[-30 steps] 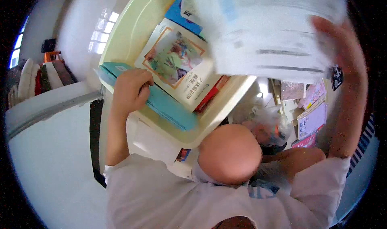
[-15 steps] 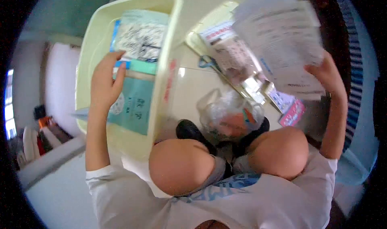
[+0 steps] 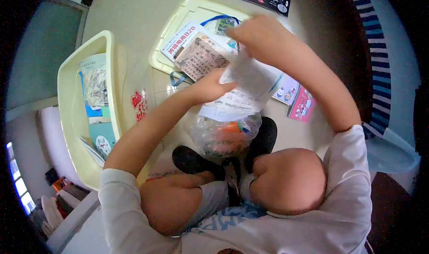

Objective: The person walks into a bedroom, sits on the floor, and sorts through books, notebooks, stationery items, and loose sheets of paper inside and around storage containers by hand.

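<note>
The printed papers are held above the clear plastic bag, pinched at their left edge by the left hand. The right hand is raised at their far edge, apparently gripping them, though blur obscures its fingertips. Books are held in the tub at left.
</note>
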